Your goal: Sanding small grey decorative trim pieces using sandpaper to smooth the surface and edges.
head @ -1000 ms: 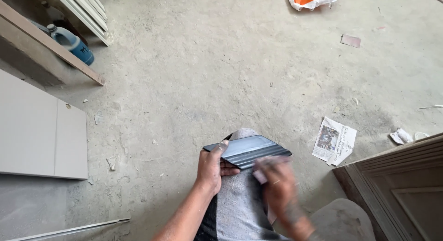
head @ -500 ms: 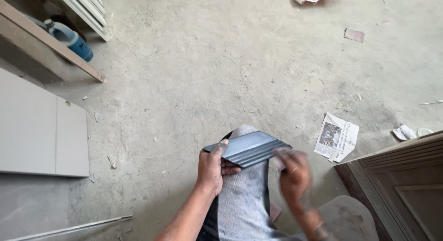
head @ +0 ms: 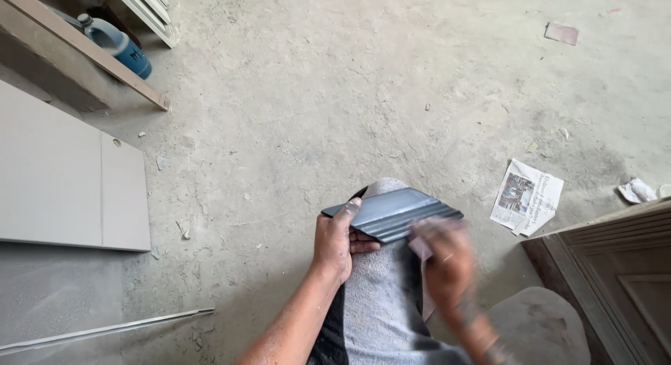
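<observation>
Dark grey ribbed moulding piece (head: 393,213) sits across the person's knee, over the dusty concrete floor (head: 335,106). Left hand (head: 337,241) has its grip clamped on the piece's left end, thumb on top, fingers under. Right hand (head: 447,261) is motion-blurred at the piece's right lower edge, fingers closed on a small pale sheet, likely sandpaper (head: 421,247), touching the ribbed face. Around: folded newspaper (head: 527,196) to the right, brown panelled door (head: 618,278) at lower right, grey flat panel (head: 66,180) on the left, blue jug (head: 115,44) behind a wooden plank (head: 91,57) at top left.
</observation>
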